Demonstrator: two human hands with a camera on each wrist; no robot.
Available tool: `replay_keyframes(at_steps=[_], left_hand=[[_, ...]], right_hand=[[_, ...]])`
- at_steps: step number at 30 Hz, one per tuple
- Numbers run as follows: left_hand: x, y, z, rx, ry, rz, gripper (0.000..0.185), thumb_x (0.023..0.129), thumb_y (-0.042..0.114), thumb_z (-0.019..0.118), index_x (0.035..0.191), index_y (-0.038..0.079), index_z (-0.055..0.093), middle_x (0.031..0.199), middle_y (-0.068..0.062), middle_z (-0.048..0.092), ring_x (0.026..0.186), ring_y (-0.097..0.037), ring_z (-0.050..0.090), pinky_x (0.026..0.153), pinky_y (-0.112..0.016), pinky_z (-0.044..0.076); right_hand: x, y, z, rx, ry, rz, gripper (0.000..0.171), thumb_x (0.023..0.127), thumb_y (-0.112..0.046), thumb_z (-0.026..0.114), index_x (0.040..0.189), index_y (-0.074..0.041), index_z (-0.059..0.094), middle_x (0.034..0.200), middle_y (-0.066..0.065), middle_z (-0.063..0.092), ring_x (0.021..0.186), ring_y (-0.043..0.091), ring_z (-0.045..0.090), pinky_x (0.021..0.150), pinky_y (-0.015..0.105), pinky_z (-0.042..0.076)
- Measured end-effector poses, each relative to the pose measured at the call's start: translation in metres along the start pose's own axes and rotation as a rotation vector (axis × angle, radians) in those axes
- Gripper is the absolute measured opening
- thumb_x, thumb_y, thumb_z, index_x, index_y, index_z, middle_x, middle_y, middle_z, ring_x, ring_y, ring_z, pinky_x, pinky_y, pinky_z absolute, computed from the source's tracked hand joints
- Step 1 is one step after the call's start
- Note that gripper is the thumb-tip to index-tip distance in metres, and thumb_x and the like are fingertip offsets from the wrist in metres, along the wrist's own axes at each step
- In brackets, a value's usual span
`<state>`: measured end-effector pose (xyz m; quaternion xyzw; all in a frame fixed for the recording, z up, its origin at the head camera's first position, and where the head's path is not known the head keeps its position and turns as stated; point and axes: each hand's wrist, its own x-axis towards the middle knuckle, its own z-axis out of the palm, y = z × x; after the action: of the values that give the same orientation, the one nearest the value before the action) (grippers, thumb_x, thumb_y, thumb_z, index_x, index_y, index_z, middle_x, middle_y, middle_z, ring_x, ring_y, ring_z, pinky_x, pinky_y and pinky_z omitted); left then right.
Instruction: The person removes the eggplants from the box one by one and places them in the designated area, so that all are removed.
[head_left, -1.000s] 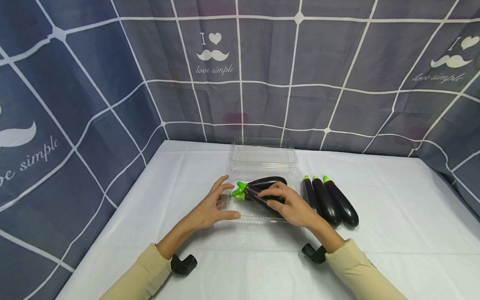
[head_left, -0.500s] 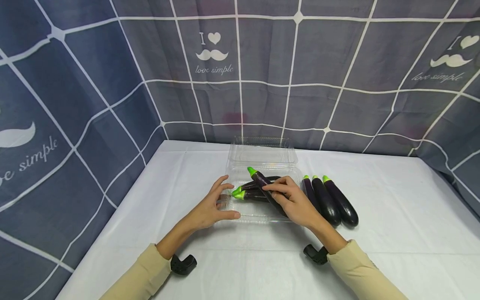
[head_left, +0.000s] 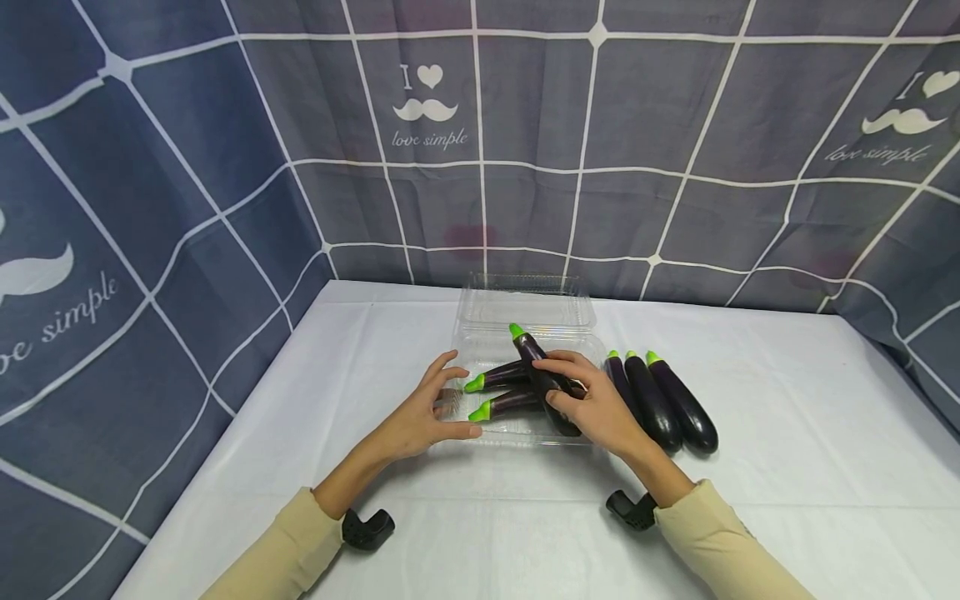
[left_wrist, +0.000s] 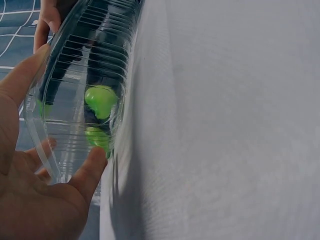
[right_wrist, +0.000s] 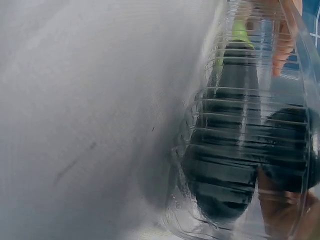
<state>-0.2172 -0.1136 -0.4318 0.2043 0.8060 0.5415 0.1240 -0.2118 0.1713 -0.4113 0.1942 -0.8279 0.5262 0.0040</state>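
A clear plastic clamshell container [head_left: 491, 432] lies with its lid thrown back. My left hand [head_left: 420, 421] holds its left end, thumb along the front wall and fingers spread toward the back; in the left wrist view the thumb [left_wrist: 91, 172] presses the ribbed side. Between thumb and fingers of my right hand [head_left: 600, 408] is a dark eggplant [head_left: 531, 350], tilted with its green stem end pointing away. It crosses over two more eggplants, a rear one [head_left: 498, 377] and a front one [head_left: 510, 403], whose stems point left. The right wrist view shows the front eggplant [right_wrist: 220, 170] through the wall.
Just right of the container, three more eggplants [head_left: 654, 404] lie side by side on the white tablecloth [head_left: 795, 417]. The open lid [head_left: 525, 308] lies behind the base, near the grey checked curtain [head_left: 525, 200].
The right hand's eggplant has swung from pointing left to pointing away, and shifted right. Beneath it, the front eggplant has moved nearer, spreading the two stems apart. The left hand has stayed put.
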Motion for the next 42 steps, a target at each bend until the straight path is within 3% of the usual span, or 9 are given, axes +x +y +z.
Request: replay_keyframes(at_steps=[8, 17, 28, 32, 38, 42], left_hand=[[-0.0002, -0.0001, -0.0002, -0.005, -0.006, 0.007, 0.078, 0.082, 0.025, 0.083, 0.143, 0.005, 0.039, 0.163, 0.0, 0.003, 0.141, -0.034, 0.026, 0.107, -0.062, 0.03], [0.0003, -0.0002, -0.0001, -0.002, -0.008, 0.006, 0.077, 0.082, 0.026, 0.083, 0.143, 0.005, 0.04, 0.164, 0.0, 0.002, 0.14, -0.034, 0.028, 0.107, -0.061, 0.031], [0.0007, -0.0011, 0.0001, 0.001, -0.012, 0.014, 0.077, 0.082, 0.026, 0.083, 0.143, 0.005, 0.04, 0.164, 0.0, 0.002, 0.141, -0.034, 0.027, 0.107, -0.061, 0.031], [0.0003, -0.001, -0.0004, 0.002, -0.01, 0.013, 0.078, 0.082, 0.025, 0.082, 0.144, 0.005, 0.039, 0.163, 0.0, 0.002, 0.143, -0.032, 0.022, 0.107, -0.061, 0.031], [-0.0003, -0.0002, -0.0007, 0.006, -0.008, 0.008, 0.079, 0.082, 0.025, 0.083, 0.144, 0.005, 0.039, 0.164, 0.0, 0.002, 0.144, -0.031, 0.02, 0.107, -0.062, 0.031], [-0.0002, 0.0001, -0.0005, 0.009, -0.007, 0.01, 0.078, 0.082, 0.026, 0.083, 0.144, 0.005, 0.039, 0.164, 0.0, 0.002, 0.143, -0.033, 0.022, 0.107, -0.062, 0.031]], right_hand=[[0.0002, 0.001, -0.0031, 0.044, 0.037, 0.006, 0.053, 0.087, 0.001, 0.058, 0.138, -0.015, 0.06, 0.145, 0.007, 0.047, 0.136, 0.028, 0.038, 0.099, 0.056, 0.039], [-0.0012, 0.0013, -0.0032, 0.106, 0.039, 0.048, 0.05, 0.092, -0.014, 0.069, 0.14, -0.017, 0.056, 0.148, 0.006, 0.044, 0.131, 0.033, 0.04, 0.102, 0.055, 0.039], [-0.004, 0.0021, -0.0067, 0.112, 0.057, -0.006, 0.048, 0.091, -0.008, 0.064, 0.138, -0.013, 0.059, 0.141, 0.007, 0.05, 0.128, 0.033, 0.042, 0.104, 0.06, 0.033], [-0.0025, 0.0018, -0.0069, 0.139, 0.055, 0.002, 0.045, 0.092, -0.011, 0.068, 0.137, -0.014, 0.06, 0.139, 0.006, 0.051, 0.124, 0.034, 0.044, 0.1, 0.054, 0.04], [-0.0011, -0.0005, -0.0066, 0.199, 0.069, 0.004, 0.044, 0.091, -0.009, 0.07, 0.134, -0.008, 0.061, 0.135, 0.008, 0.052, 0.114, 0.032, 0.048, 0.091, 0.033, 0.05], [-0.0016, -0.0014, -0.0077, 0.19, 0.076, -0.001, 0.043, 0.091, -0.009, 0.07, 0.132, -0.008, 0.062, 0.135, 0.008, 0.051, 0.117, 0.031, 0.046, 0.095, 0.039, 0.048]])
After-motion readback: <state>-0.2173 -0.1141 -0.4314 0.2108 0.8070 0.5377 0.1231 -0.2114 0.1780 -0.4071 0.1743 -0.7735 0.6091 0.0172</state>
